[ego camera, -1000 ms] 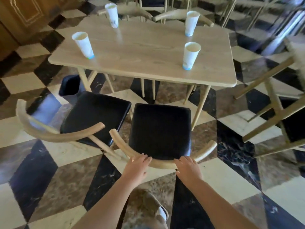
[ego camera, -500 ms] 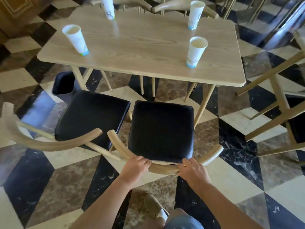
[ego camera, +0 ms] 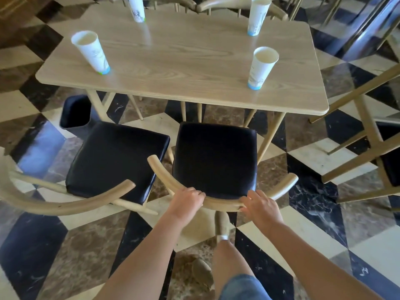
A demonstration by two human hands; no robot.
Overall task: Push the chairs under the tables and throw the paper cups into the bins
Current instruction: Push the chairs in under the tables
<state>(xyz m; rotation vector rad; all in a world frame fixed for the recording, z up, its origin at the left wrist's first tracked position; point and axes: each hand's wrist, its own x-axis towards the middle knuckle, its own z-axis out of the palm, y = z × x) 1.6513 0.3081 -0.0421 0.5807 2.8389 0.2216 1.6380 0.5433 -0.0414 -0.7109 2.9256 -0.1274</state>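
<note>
Gripped the curved backrest of the right chair (ego camera: 215, 161) with left hand (ego camera: 187, 201) and right hand (ego camera: 260, 205), both clamped on it. Stood just before the table (ego camera: 184, 68), seat not under. Four paper cups (ego camera: 260, 69) upright on top.

The bench (ego camera: 184, 61) is the landmark: beneath its near edge the floor lies open between its slanted legs, though the legs of the far chairs (ego camera: 238, 3) hang down at the back of that gap, and the near right leg (ego camera: 270, 135) stands just beside the seat corner of the right chair (ego camera: 214, 156). Left of that chair, the second chair (ego camera: 112, 161) sits almost touching it, leaving no room between, and a dark bin (ego camera: 74, 111) stands beside the bench's left leg. On the benchtop, four paper cups (ego camera: 260, 68) stand near the corners, leaving the middle clear.
</note>
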